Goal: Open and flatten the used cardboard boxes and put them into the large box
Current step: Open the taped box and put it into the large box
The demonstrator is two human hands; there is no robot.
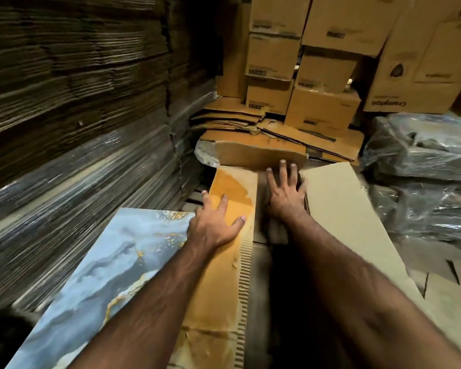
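Marbled panel [96,275]: lying tilted at the near left, its blue-grey print with gold veins facing up, its far corner touching the left hand.
Left flap [224,283]: an orange-brown cardboard strip running from the near edge away, its corrugated edge facing the dark gap in the middle.
Right flap [357,235]: a pale cardboard sheet slanting up along the right side of the gap.
Left hand [218,222]: lying flat on the left flap, fingers straight and spread, pressing down and gripping nothing.
Right hand [286,193]: reaching down into the gap between the two flaps, fingers straight and spread, palm resting on cardboard inside; gripping nothing.
Large box [261,155]: opening under both hands, its far wall standing just beyond the right fingertips.
Flattened boxes [250,121]: lying piled on the floor behind the far wall.
Plastic bundles [423,155]: sitting at the right, wrapped in dark shiny film.
Sheet stacks [77,102]: filling the whole left side, partly film-wrapped.
Stacked cartons [322,62]: rising at the far end, printed labels facing this way.
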